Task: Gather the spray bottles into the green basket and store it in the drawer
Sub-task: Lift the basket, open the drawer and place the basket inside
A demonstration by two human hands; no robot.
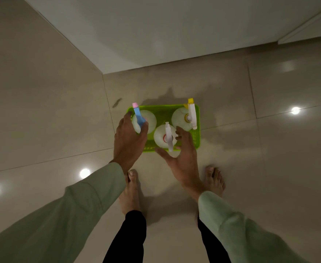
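Observation:
A green basket (197, 137) sits on the tiled floor just ahead of my bare feet. Three white spray bottles stand upright in it: one with a blue and pink trigger head (150, 118) at the left, one with a white head (160, 138) at the front middle, one with a yellow-tipped head (180, 118) at the back right. My left hand (130, 143) is over the basket's left side, fingers wrapped around the blue-headed bottle. My right hand (182, 160) hovers at the basket's front edge beside the white-headed bottle, fingers spread and holding nothing.
A white cabinet front (175, 31) rises beyond the basket, its base meeting the floor about a basket-length away. A beige wall (23, 73) runs along the left. Glossy floor tiles (288, 149) reflect ceiling lights. My feet (131, 192) stand close behind the basket.

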